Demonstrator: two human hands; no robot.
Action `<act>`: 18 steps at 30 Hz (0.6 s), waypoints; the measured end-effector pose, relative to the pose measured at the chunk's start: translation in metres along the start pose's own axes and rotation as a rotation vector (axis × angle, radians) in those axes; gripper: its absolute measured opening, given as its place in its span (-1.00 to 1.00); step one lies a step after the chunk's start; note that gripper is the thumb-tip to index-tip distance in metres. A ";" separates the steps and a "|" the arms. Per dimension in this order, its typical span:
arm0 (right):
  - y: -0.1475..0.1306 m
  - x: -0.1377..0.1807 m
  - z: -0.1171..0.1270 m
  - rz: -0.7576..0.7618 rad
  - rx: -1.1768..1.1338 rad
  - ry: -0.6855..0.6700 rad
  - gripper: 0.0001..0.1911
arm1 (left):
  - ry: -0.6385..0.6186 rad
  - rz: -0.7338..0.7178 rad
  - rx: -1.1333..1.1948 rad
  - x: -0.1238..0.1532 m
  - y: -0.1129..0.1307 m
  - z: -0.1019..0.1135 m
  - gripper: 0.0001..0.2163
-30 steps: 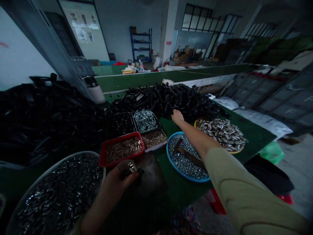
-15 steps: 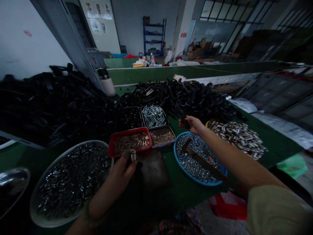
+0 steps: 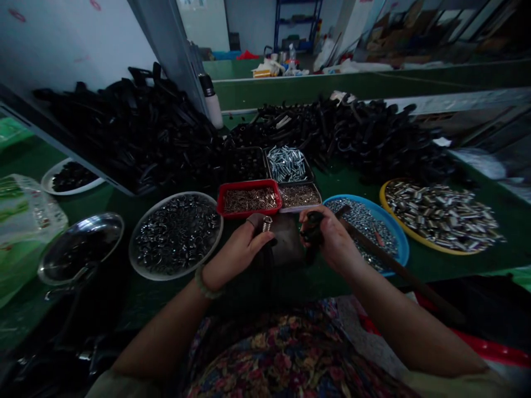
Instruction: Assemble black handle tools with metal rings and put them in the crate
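Note:
My left hand [image 3: 238, 254] pinches a small silver threaded insert [image 3: 267, 224] upright over a dark flat block [image 3: 286, 243] at the table's near edge. My right hand [image 3: 332, 240] is closed around a black curved plastic part [image 3: 312, 232], held just right of the insert. Both hands are close together in front of the red tray [image 3: 248, 188] of small brass-coloured pieces. A big heap of the same black parts [image 3: 352, 138] lies at the back of the green table [image 3: 448, 265].
A round clear dish of dark rings [image 3: 176, 235] sits left of my hands. A blue dish of small nuts [image 3: 373, 226] holds a hammer [image 3: 394, 265]. A yellow dish of metal cylinders [image 3: 443, 215] lies at right. A metal pan [image 3: 78, 249] and bottle [image 3: 211, 102] stand at left.
My right hand has drawn back from the far heap with a black part in it and now sits beside my left hand. The camera has tilted down.

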State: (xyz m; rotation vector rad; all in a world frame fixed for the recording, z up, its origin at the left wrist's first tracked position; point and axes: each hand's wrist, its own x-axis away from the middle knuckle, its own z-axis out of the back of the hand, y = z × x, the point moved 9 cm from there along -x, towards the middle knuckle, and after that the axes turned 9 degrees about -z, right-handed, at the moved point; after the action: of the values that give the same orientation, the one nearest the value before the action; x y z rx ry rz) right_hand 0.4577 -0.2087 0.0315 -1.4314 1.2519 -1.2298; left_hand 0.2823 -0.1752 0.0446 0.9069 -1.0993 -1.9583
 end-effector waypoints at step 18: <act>-0.005 0.009 -0.056 -0.079 0.453 -0.111 -0.56 | -0.197 -0.125 -0.089 0.010 0.030 -0.027 -0.79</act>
State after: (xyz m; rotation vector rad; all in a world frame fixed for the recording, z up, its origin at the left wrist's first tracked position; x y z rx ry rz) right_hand 0.4031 -0.2167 0.0469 -1.2015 0.7823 -1.3623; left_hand 0.3067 -0.2061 0.0585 0.7627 -1.0763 -2.2197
